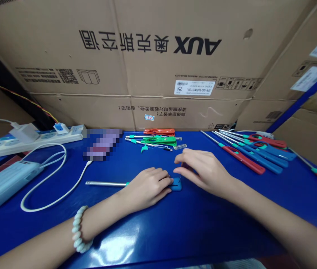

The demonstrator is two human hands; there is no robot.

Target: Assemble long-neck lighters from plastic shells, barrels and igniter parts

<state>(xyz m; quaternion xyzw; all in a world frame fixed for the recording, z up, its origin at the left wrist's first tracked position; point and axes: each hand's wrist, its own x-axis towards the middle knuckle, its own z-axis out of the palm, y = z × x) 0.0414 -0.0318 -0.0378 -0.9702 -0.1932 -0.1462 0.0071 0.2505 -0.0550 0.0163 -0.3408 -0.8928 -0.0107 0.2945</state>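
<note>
A long-nosed lighter with a blue handle (176, 184) and a metal tube (105, 183) lies flat on the blue table (203, 224). My left hand (147, 186) lies over its middle, fingers curled down on it. My right hand (203, 170) sits just to the right, its fingertips bent and pinching at the handle's end. What the right fingertips hold, if anything, is hidden.
Green and orange lighter parts (158, 140) lie at the back centre. Several red and blue lighters (248, 151) lie at the right. A power strip (32, 138), a power bank (4, 183) with a white cable (54, 194) and a blurred phone (102, 145) are at the left. Cardboard boxes (147, 63) wall the back.
</note>
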